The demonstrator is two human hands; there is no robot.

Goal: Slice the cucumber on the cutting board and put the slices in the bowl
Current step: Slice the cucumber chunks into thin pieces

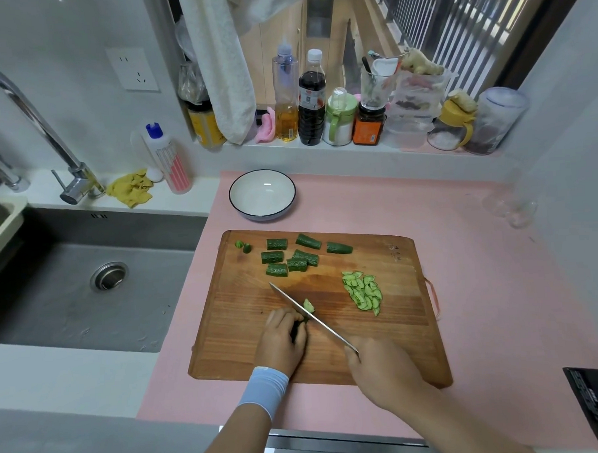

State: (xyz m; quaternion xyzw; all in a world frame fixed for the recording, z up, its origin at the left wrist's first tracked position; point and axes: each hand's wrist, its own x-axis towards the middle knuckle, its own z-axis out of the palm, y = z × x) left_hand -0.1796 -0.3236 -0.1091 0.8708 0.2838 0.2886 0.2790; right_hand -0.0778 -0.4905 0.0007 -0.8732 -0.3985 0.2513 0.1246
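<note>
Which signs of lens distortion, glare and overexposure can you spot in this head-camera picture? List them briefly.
Head view: the wide-angle lens bows the edges of the cutting board and leans the window bars outward; head view again: daylight overexposes those bars at upper right, a small glare spot sits in the bowl, and the knife blade gleams.

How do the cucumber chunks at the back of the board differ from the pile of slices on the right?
The chunks are thick, dark-skinned pieces scattered apart; the slices are thin, pale half-moons heaped in one overlapping row. Both rest on the cutting board, outside the bowl.
</note>
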